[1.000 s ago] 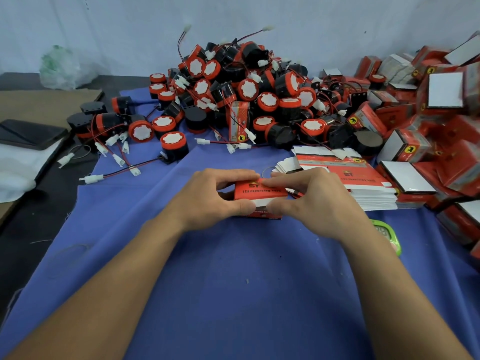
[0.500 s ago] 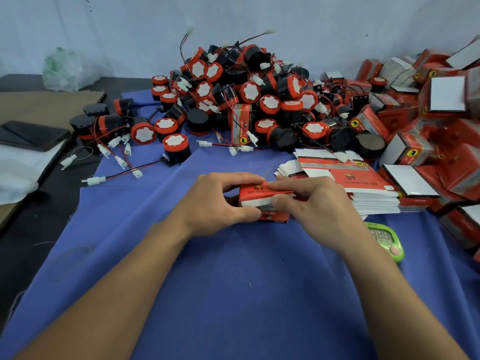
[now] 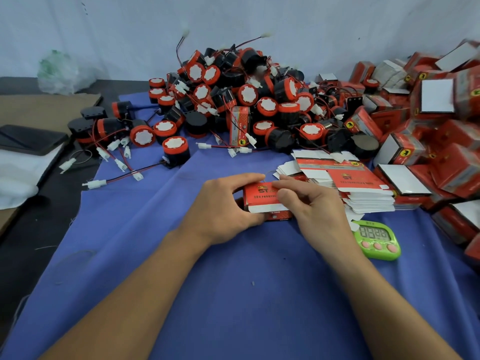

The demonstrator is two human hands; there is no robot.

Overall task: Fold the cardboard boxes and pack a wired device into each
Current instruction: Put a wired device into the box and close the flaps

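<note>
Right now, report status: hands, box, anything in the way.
Grip: left hand and right hand both hold the red box over the blue cloth, white flap showing. Close beside right hand, flat box stack; green timer by the wrist. Nothing blocking.

Blue cloth (image 3: 233, 294): device pile (image 3: 249, 94), boxes (image 3: 401, 149), timer (image 3: 376, 239).

- Here's the red cardboard box (image 3: 262, 197), half-formed, printed face up, white flap along its near edge.
- Beside it, flat blanks (image 3: 358, 183) stacked and fanned.
- Behind, wired devices (image 3: 246, 94) heaped, black-and-red, wires trailing.
- Far right, folded boxes (image 3: 454, 162) piled.
</note>
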